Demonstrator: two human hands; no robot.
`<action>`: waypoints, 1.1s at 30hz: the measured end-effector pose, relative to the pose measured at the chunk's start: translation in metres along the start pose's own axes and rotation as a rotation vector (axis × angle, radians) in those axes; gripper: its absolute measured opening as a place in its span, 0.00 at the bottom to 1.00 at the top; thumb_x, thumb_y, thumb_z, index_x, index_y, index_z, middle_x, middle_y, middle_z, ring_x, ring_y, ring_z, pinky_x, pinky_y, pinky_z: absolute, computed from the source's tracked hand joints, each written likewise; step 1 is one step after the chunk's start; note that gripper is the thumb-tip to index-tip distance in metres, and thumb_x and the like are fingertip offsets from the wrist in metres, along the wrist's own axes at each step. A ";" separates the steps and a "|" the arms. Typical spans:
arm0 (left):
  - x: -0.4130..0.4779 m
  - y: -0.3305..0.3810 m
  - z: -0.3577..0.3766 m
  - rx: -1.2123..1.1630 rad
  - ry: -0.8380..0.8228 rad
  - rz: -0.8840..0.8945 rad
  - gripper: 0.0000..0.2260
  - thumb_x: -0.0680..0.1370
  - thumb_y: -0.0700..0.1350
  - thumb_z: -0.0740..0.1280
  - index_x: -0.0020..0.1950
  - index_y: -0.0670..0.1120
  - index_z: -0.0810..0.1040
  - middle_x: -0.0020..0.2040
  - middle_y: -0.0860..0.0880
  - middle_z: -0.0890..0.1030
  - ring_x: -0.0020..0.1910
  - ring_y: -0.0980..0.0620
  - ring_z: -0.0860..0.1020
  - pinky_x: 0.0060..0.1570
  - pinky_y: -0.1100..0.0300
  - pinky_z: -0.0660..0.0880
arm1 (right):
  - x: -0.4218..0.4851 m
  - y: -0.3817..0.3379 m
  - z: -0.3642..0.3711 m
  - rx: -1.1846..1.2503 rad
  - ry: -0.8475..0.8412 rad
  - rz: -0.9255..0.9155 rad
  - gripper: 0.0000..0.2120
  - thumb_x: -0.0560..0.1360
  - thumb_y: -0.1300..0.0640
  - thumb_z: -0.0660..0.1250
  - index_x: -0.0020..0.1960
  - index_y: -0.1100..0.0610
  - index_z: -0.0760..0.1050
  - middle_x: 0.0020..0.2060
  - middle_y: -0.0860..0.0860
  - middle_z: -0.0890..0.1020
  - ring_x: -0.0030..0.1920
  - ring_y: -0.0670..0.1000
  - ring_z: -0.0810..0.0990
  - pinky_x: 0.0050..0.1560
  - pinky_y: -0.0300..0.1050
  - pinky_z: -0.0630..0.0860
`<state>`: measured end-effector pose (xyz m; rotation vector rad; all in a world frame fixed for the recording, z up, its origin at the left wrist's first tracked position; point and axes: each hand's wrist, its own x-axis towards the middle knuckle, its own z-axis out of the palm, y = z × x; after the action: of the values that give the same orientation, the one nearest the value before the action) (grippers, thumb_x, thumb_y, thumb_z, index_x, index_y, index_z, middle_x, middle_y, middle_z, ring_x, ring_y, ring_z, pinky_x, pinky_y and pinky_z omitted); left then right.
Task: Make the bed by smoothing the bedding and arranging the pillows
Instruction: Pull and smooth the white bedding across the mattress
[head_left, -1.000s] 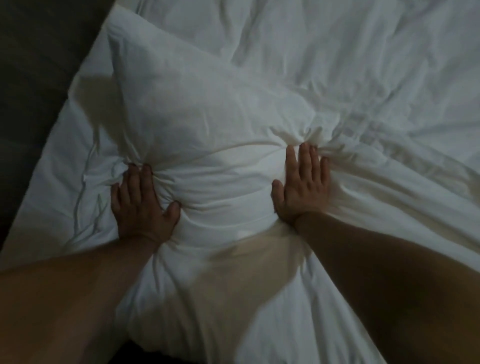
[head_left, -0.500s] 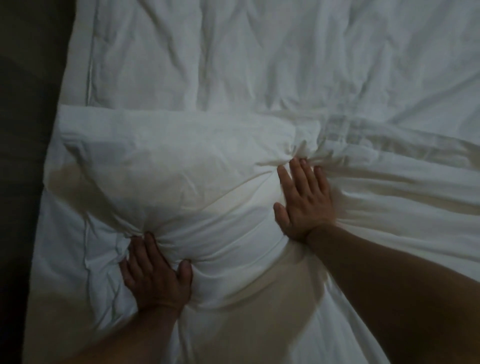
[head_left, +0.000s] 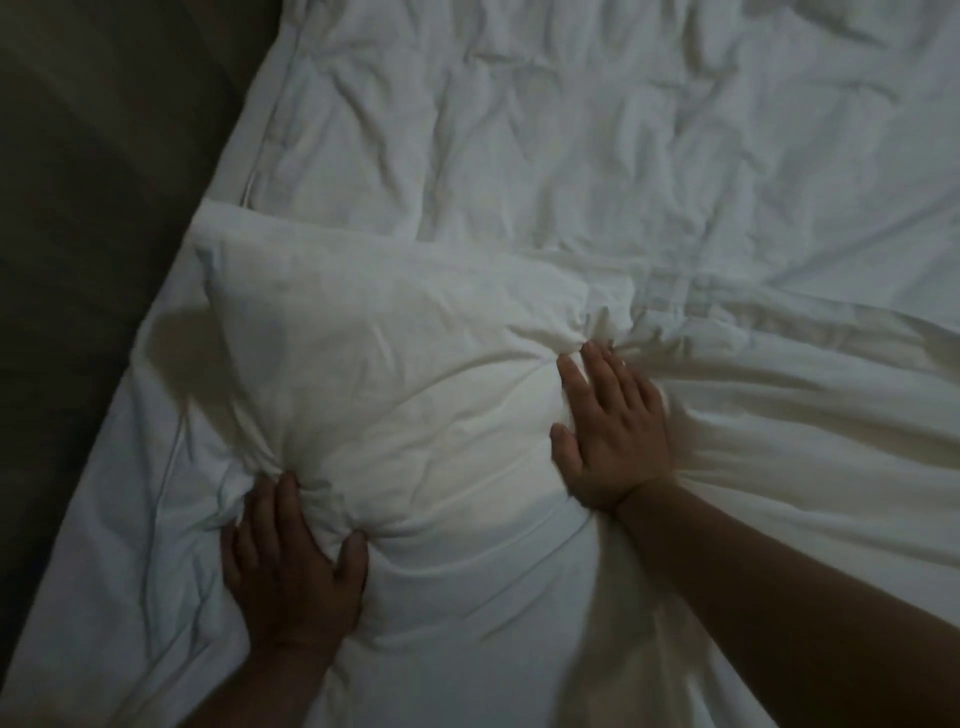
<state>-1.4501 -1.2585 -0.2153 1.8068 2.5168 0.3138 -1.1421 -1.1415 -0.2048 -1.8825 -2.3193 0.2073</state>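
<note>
A plump white pillow (head_left: 395, 374) lies on the bed near its left edge, in dim light. My left hand (head_left: 291, 566) presses flat against the pillow's near left side, fingers apart, with the fabric bunched at the fingertips. My right hand (head_left: 613, 426) presses flat on the pillow's right side, fingers spread, where the cloth gathers into creases. Neither hand closes around anything. A wrinkled white duvet (head_left: 597, 130) covers the bed beyond the pillow and to its right.
The white sheet (head_left: 119, 545) runs along the bed's left edge. Left of that edge is a dark floor or wall (head_left: 78, 208). The bedding on the right (head_left: 805, 415) is pulled into long folds.
The view has shifted, so the bed's left edge now slants. Both hands stay pressed on the pillow's sides, and the pillow sits a little further to the right in view.
</note>
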 end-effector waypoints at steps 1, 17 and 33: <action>-0.001 0.002 -0.006 -0.006 0.005 -0.010 0.37 0.68 0.61 0.58 0.72 0.41 0.65 0.71 0.38 0.68 0.65 0.37 0.68 0.66 0.41 0.60 | -0.003 -0.003 -0.005 0.027 0.011 0.025 0.35 0.71 0.42 0.57 0.76 0.52 0.59 0.75 0.55 0.63 0.74 0.56 0.62 0.69 0.53 0.61; 0.078 0.034 -0.077 -0.357 -0.168 -0.242 0.25 0.74 0.61 0.67 0.65 0.48 0.73 0.60 0.41 0.79 0.58 0.37 0.77 0.59 0.47 0.73 | 0.039 0.034 -0.077 0.041 -0.137 0.347 0.21 0.75 0.36 0.59 0.56 0.51 0.73 0.53 0.57 0.79 0.55 0.62 0.78 0.54 0.52 0.73; 0.184 0.023 -0.097 -0.329 0.121 -0.146 0.11 0.77 0.43 0.63 0.59 0.45 0.76 0.54 0.36 0.74 0.52 0.34 0.75 0.53 0.46 0.74 | 0.083 0.016 -0.109 0.114 0.314 0.185 0.08 0.75 0.47 0.62 0.45 0.51 0.73 0.48 0.53 0.69 0.40 0.59 0.76 0.41 0.46 0.70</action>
<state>-1.5022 -1.0930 -0.0991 1.5158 2.4712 0.7983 -1.1217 -1.0557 -0.0994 -1.9151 -1.8944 0.0565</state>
